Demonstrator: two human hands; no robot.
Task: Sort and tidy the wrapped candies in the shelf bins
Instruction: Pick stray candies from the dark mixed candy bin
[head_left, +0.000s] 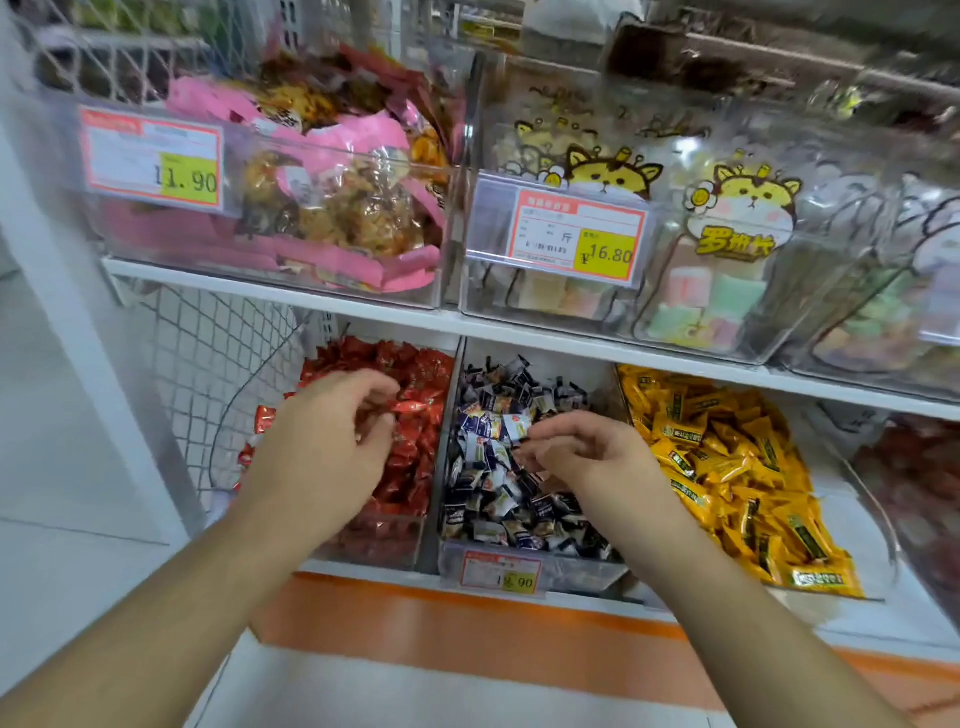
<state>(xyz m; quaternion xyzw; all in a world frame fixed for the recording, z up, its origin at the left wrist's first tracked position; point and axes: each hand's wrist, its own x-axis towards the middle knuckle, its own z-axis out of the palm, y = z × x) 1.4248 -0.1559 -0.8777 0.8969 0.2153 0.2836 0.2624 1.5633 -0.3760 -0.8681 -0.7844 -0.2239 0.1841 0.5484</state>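
Three clear bins sit side by side on the lower shelf. The left bin holds red wrapped candies (415, 467), the middle bin dark blue and white candies (498, 499), the right bin yellow candies (737, 467). My left hand (332, 431) hovers over the red bin, its fingertips pinching a red candy (415, 406). My right hand (592, 452) is over the middle bin with curled fingers pinching a blue and white candy (519, 428).
The upper shelf (363, 306) carries clear bins of pink snack bags (332, 208) and cat-printed marshmallow bags (737, 244), with price tags in front. A white wire mesh panel (208, 353) closes the left side. An orange strip (467, 634) runs below the lower bins.
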